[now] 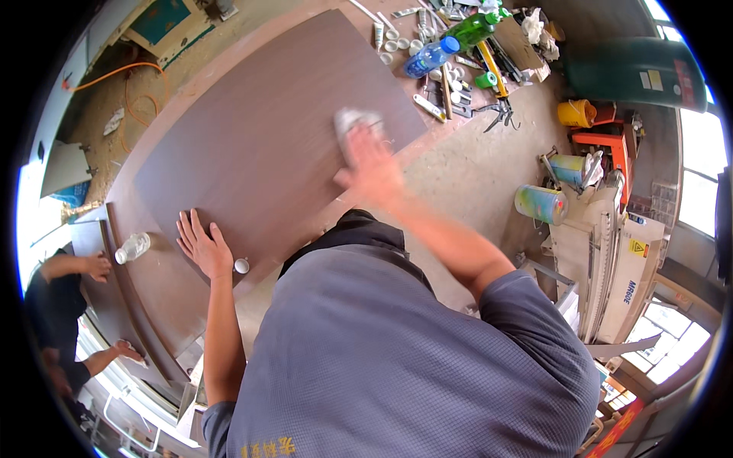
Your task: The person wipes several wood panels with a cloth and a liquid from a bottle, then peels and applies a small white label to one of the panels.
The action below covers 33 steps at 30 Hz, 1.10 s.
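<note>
A large brown wood-look panel (252, 114) lies on the table in front of me. My left hand (205, 246) rests flat on its near left edge, fingers spread and holding nothing. Beside that wrist sits a small white cap (241, 266). My right hand (372, 162) is over the panel's right part, smeared by motion. Under its fingertips is a crumpled white cloth (353, 120), pressed against the panel's surface; the exact finger grip is blurred.
At the far right of the table are a blue bottle (431, 58), a green bottle (472, 30), a yellow caulking gun (491, 67) and several tubes and caps. A clear bottle (133, 248) stands at left, near a co-worker's hand (97, 266) on another panel. Paint buckets (540, 204) stand at right.
</note>
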Motion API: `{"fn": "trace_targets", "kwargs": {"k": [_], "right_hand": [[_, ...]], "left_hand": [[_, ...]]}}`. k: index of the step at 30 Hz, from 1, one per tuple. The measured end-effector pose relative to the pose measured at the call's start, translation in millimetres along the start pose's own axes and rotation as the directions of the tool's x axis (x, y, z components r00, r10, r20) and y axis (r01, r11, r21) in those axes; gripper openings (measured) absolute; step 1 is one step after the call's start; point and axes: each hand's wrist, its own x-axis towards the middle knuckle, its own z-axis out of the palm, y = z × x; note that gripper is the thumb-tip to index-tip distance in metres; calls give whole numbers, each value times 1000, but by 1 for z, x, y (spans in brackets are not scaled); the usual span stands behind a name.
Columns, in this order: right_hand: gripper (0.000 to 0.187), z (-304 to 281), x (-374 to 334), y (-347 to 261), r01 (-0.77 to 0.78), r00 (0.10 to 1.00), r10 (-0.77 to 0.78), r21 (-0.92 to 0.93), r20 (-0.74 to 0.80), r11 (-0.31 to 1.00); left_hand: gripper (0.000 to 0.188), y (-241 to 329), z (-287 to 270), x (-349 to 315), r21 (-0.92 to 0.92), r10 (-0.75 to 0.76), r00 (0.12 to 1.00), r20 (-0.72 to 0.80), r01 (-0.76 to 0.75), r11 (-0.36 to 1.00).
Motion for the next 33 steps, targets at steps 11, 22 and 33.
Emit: {"fn": "trace_targets", "kwargs": {"k": [11,22,33], "right_hand": [[97,4,-4,87,-176,977,191,143,-99,974],[99,-8,-3,106,-261,963,268,224,-3,939],[98,-24,263,109,-28,988,44,107,-150,994]], "left_hand": [[58,10,-6,5,-7,8,1000,13,-8,1000],[63,16,-14,7,50,24,998,59,-27,998],[71,25,-23,10,9,-9,996,88,8,1000]]}}
